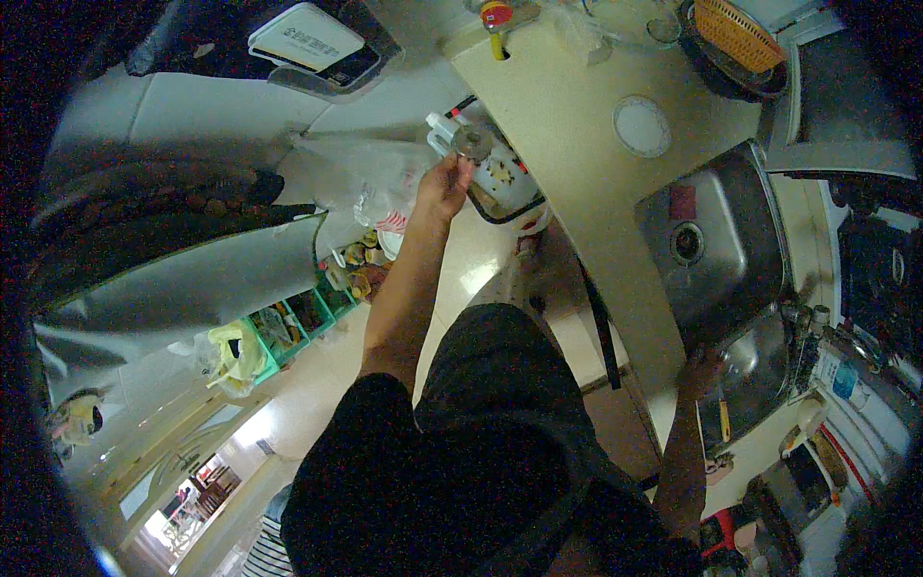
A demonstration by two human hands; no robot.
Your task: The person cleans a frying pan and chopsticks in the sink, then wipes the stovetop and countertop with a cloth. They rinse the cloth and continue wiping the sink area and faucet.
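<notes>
My left hand grips a small round metal piece, apparently a sink strainer. It is held over a black-rimmed waste bin beside the counter. Dark and yellowish scraps lie on the white liner inside. A white plastic jug is by the bin's far left corner. Over at the double steel sink, my right hand rests near the divider between the basins; its fingers are dim, and whether they hold anything is unclear. The larger basin has a round drain and a dark red cloth or pad.
On the beige counter lies a white plate; an orange basket stands behind it. A yellow-handled utensil is in the smaller basin. Green crates line the floor at left. A person in striped clothing shows at bottom left.
</notes>
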